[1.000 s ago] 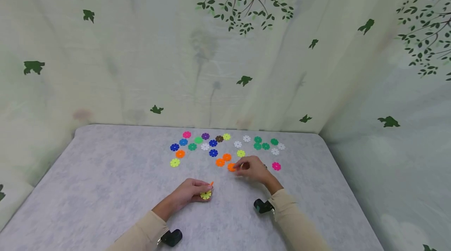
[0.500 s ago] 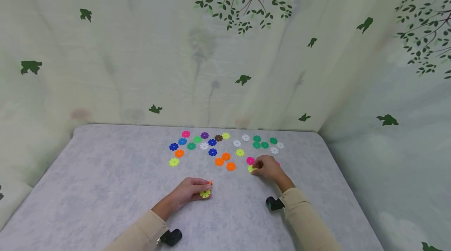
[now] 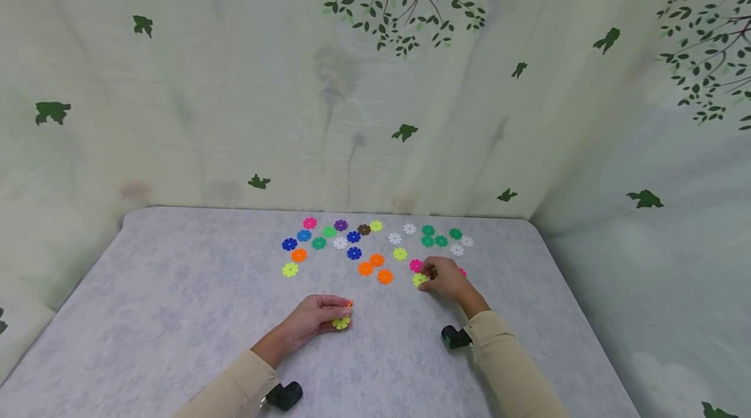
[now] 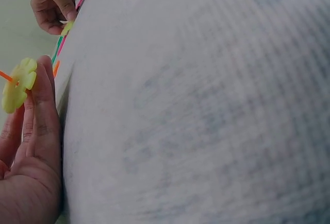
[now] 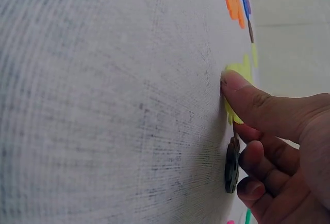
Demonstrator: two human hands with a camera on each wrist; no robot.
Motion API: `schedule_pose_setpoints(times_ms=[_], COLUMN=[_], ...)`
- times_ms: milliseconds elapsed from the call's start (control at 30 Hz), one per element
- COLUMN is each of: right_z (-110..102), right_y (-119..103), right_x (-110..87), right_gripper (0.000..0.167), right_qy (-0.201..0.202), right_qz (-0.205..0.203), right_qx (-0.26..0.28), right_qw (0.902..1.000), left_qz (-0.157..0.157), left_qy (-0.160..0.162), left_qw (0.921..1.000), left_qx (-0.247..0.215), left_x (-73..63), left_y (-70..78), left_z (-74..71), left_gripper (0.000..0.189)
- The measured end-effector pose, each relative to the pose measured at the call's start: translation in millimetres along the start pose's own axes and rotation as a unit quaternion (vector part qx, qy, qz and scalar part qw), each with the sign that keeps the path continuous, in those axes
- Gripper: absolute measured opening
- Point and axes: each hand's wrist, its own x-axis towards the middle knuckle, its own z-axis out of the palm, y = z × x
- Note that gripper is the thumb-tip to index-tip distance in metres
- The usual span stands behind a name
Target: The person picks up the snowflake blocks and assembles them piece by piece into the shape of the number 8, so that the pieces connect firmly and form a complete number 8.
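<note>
My left hand (image 3: 323,315) pinches a yellow notched flower disc (image 3: 341,322) low over the near middle of the table, with an orange piece (image 4: 5,75) joined to it. In the left wrist view the fingers stand upright behind that disc. My right hand (image 3: 447,278) is further forward and to the right. Its thumb presses the near side of another yellow flower disc (image 5: 241,71), pinching it at table level. Just below, in the right wrist view, a dark disc (image 5: 232,167) lies by the curled fingers. A pink disc (image 3: 416,266) touches or nearly touches the right fingertips.
Several flower discs lie scattered towards the back of the table (image 3: 176,313). Three orange discs (image 3: 384,276) sit between the hands. Green discs (image 3: 441,241) and white discs (image 3: 457,250) are at the back right, blue discs (image 3: 354,253) further left. A printed curtain (image 3: 281,111) hangs behind.
My right hand has moved right from the orange discs to the yellow disc and now pinches it. My left hand stays almost in place with its joined discs.
</note>
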Motion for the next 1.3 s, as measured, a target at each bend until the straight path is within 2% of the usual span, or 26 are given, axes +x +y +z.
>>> schedule_pose_setpoints(times_ms=[200, 267, 333, 433, 500, 600, 733, 867, 1133, 1300], right_z=[1.0, 3.1, 6.1, 10.2, 15.1, 16.6, 15.4, 20.1, 47.7, 54.2], right_y=[-1.6, -2.5, -5.5, -19.3, -30.6, -55.7, -84.1, -95.9, -86.4, -87.9], right_x=[-3.1, -4.6, -6.1, -10.6, -12.5, -20.4, -29.4, -29.6, -12.1, -10.9], right_gripper=[0.027, 0.024, 0.020, 0.018, 0.019, 0.020, 0.018, 0.018, 0.019, 0.020], right_qy=[0.005, 0.010, 0.002, -0.029, -0.057, -0.083, -0.103, -0.121, -0.141, -0.139], right_qz=[-0.025, -0.042, -0.059, -0.080, -0.084, -0.098, -0.120, -0.124, -0.133, -0.137], right_qx=[0.014, 0.032, 0.076, 0.174, 0.242, 0.294, 0.312, 0.317, 0.326, 0.306], right_qw=[0.9996, 0.9986, 0.9954, 0.9811, 0.9649, 0.9470, 0.9369, 0.9326, 0.9251, 0.9319], left_qz=[0.004, 0.007, 0.007, 0.007, 0.005, 0.002, 0.001, 0.001, 0.011, 0.015], left_qy=[0.004, 0.004, 0.007, 0.013, 0.019, 0.023, 0.025, 0.027, 0.022, 0.030], left_qw=[1.0000, 0.9999, 0.9999, 0.9999, 0.9998, 0.9997, 0.9997, 0.9996, 0.9996, 0.9993], left_qx=[0.008, 0.008, 0.007, 0.008, 0.009, 0.009, 0.006, 0.008, 0.011, 0.019], left_x=[1.2, 1.2, 1.5, 1.3, 1.3, 0.9, 1.9, 3.4, 3.8, 3.5], left_y=[-1.7, -2.3, -2.5, -2.6, -2.5, -1.9, -1.4, -1.6, -2.5, -3.9], left_z=[-0.4, -0.6, -0.5, -0.1, 0.5, 1.2, 1.9, 2.2, 0.9, -0.6], left_gripper=[0.043, 0.043, 0.043, 0.043, 0.044, 0.044, 0.043, 0.043, 0.040, 0.037])
